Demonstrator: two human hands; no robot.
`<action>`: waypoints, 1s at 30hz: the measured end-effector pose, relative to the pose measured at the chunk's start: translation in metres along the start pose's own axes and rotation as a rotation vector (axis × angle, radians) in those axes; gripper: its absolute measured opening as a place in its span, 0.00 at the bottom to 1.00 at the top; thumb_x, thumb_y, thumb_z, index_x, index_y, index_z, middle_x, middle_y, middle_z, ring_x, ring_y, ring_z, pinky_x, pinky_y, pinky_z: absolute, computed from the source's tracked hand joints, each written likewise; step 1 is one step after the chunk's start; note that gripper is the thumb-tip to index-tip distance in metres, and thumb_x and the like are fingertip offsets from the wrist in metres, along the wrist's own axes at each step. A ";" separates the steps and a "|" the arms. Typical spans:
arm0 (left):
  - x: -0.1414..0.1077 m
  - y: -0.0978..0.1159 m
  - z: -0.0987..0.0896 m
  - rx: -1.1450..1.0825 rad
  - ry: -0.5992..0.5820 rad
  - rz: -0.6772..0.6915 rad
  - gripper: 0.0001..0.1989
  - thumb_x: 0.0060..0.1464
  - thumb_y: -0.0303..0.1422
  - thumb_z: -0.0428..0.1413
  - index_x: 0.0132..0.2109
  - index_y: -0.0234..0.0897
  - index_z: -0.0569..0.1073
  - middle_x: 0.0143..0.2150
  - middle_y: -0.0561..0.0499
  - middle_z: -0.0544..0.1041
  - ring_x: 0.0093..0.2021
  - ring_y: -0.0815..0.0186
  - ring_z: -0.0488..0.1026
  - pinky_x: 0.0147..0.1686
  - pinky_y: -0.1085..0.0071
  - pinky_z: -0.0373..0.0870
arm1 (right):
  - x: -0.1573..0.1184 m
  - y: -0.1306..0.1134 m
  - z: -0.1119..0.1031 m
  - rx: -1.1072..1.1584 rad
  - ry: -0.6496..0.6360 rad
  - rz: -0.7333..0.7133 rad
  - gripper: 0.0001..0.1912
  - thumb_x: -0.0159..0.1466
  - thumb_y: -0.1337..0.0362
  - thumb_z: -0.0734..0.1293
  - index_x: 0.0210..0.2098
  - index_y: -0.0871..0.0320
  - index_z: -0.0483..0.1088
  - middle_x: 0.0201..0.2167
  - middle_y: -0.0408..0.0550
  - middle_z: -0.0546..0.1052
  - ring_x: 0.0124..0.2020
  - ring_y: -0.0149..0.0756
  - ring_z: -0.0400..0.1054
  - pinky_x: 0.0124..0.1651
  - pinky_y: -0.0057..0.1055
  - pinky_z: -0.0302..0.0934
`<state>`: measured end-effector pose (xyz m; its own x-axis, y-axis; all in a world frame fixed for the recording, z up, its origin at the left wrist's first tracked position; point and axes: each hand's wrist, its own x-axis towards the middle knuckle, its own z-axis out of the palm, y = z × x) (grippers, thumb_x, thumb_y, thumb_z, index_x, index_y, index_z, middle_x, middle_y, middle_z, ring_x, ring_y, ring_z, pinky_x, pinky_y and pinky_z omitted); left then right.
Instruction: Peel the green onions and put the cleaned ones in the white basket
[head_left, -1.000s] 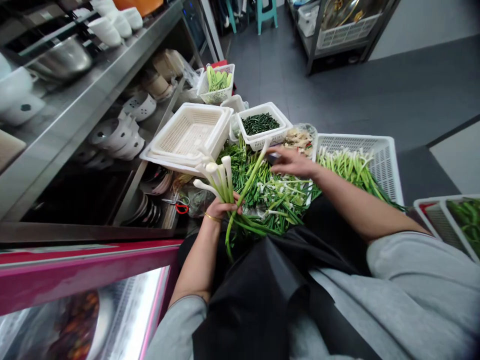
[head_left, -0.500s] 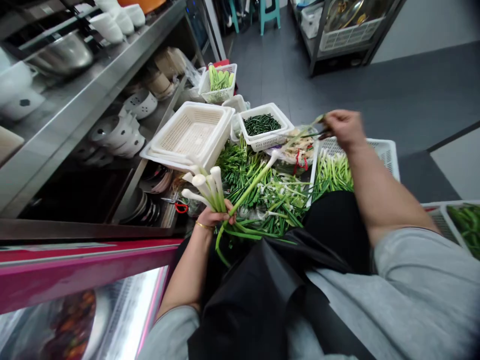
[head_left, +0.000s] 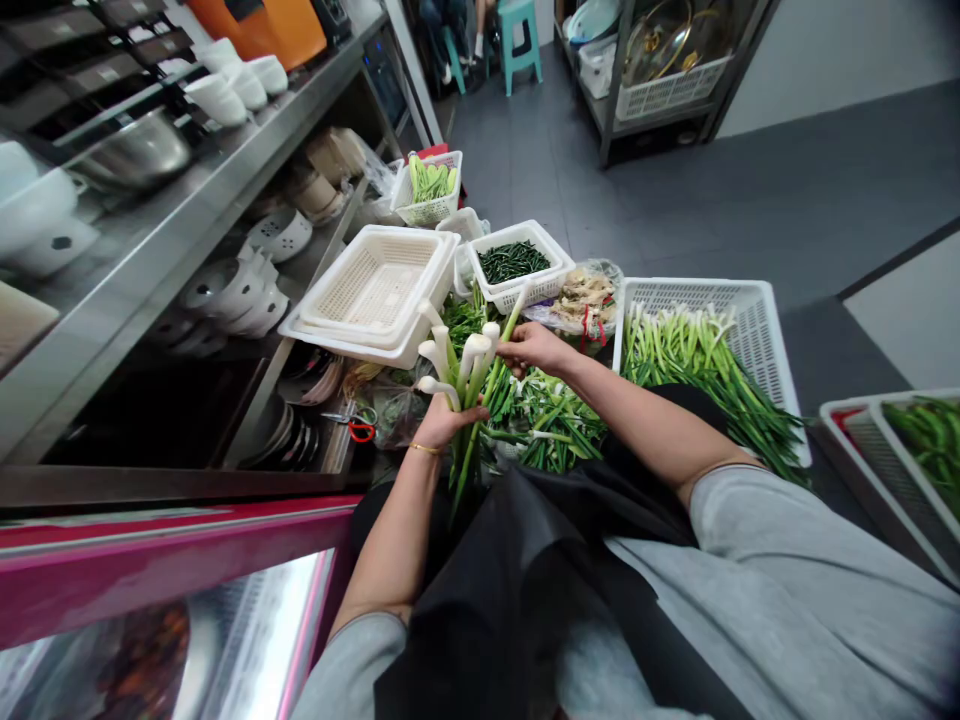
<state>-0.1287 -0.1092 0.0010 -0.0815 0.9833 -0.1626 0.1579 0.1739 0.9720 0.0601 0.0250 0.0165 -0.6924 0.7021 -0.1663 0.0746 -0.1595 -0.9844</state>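
Observation:
My left hand (head_left: 444, 420), with a thin gold bracelet at the wrist, is closed around a bunch of scallions (head_left: 472, 365). Their white root ends point up and away from me; the green leaves hang down toward my lap. One paler stalk leans to the right of the bunch. At that stalk, my right hand (head_left: 536, 348) has its fingers pinched, close beside the white ends. Below and beyond both hands lies a loose pile of scallions and green trimmings (head_left: 559, 420). More scallions (head_left: 675, 350) lie in a white basket (head_left: 757, 320) to the right.
Stacked empty white baskets (head_left: 375, 285) stand ahead on the left, near a basket of dark green chillies (head_left: 514, 262). Red-handled scissors (head_left: 360, 430) lie at the left by a metal shelf (head_left: 187, 215). A bag of pale roots (head_left: 585, 295) sits ahead. People sit near a teal stool (head_left: 519, 40).
My right hand has come back from the far right to the bunch, and the strip it pulled no longer shows. My left hand has shifted slightly right, the bunch more upright.

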 end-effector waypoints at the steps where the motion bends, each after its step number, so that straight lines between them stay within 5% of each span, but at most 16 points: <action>1: -0.002 0.000 -0.001 -0.013 -0.015 -0.004 0.17 0.32 0.34 0.68 0.32 0.31 0.75 0.25 0.51 0.76 0.27 0.65 0.72 0.29 0.69 0.68 | -0.001 -0.006 0.004 0.032 -0.053 0.011 0.22 0.52 0.50 0.73 0.28 0.65 0.69 0.18 0.44 0.72 0.15 0.25 0.65 0.16 0.21 0.61; 6: -0.007 -0.012 -0.017 -0.233 -0.180 -0.022 0.14 0.34 0.33 0.65 0.31 0.31 0.74 0.22 0.50 0.75 0.22 0.66 0.71 0.26 0.70 0.67 | -0.024 -0.016 -0.021 -0.021 -0.294 0.068 0.18 0.51 0.57 0.75 0.31 0.67 0.72 0.23 0.49 0.76 0.17 0.26 0.67 0.20 0.22 0.65; 12: -0.003 -0.025 -0.039 -0.405 -0.145 0.005 0.15 0.37 0.33 0.62 0.35 0.33 0.74 0.21 0.52 0.74 0.23 0.64 0.72 0.27 0.68 0.69 | -0.060 -0.024 -0.089 0.292 0.087 -0.292 0.10 0.56 0.61 0.71 0.33 0.61 0.71 0.17 0.38 0.70 0.15 0.24 0.62 0.19 0.21 0.61; 16: 0.002 -0.019 -0.042 -0.258 -0.122 -0.023 0.16 0.35 0.32 0.64 0.35 0.32 0.74 0.22 0.51 0.76 0.22 0.66 0.71 0.23 0.71 0.66 | -0.058 -0.002 -0.098 0.102 0.083 0.002 0.12 0.60 0.60 0.66 0.33 0.66 0.71 0.18 0.40 0.71 0.17 0.23 0.61 0.21 0.18 0.60; 18: 0.003 -0.014 -0.037 -0.212 -0.139 -0.042 0.16 0.34 0.33 0.65 0.34 0.32 0.74 0.22 0.51 0.76 0.22 0.66 0.72 0.23 0.72 0.66 | -0.049 0.009 -0.089 0.030 0.051 0.126 0.17 0.61 0.57 0.64 0.33 0.70 0.71 0.19 0.42 0.71 0.19 0.24 0.62 0.23 0.17 0.61; 20: 0.005 -0.009 -0.029 -0.186 -0.166 -0.062 0.17 0.34 0.33 0.66 0.34 0.31 0.74 0.23 0.50 0.76 0.23 0.66 0.72 0.23 0.72 0.66 | -0.035 0.008 -0.072 0.058 0.087 0.094 0.19 0.63 0.55 0.63 0.40 0.68 0.70 0.24 0.44 0.74 0.24 0.25 0.67 0.29 0.18 0.64; 23: 0.012 -0.003 -0.012 -0.171 -0.195 -0.094 0.17 0.33 0.32 0.67 0.34 0.31 0.74 0.24 0.49 0.77 0.24 0.64 0.72 0.25 0.71 0.67 | -0.009 -0.016 -0.026 0.176 0.105 -0.119 0.26 0.65 0.49 0.60 0.56 0.56 0.62 0.40 0.49 0.77 0.41 0.31 0.71 0.44 0.27 0.67; 26: 0.019 0.005 0.004 -0.188 -0.188 -0.068 0.18 0.33 0.32 0.67 0.35 0.32 0.74 0.29 0.48 0.78 0.29 0.61 0.75 0.30 0.67 0.70 | 0.020 -0.053 0.029 0.277 0.027 -0.397 0.35 0.65 0.42 0.53 0.65 0.53 0.50 0.54 0.50 0.71 0.55 0.38 0.65 0.56 0.35 0.60; 30: 0.021 0.039 0.001 -0.235 -0.123 0.076 0.13 0.37 0.30 0.65 0.33 0.36 0.73 0.32 0.50 0.78 0.35 0.60 0.76 0.41 0.61 0.72 | 0.040 -0.072 0.060 0.212 -0.101 -0.654 0.38 0.65 0.39 0.43 0.69 0.46 0.28 0.66 0.36 0.54 0.65 0.37 0.48 0.64 0.32 0.47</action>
<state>-0.1233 -0.0818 0.0350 0.0446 0.9946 -0.0935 -0.0752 0.0967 0.9925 -0.0161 0.0222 0.0838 -0.6114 0.6337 0.4739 -0.5157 0.1352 -0.8460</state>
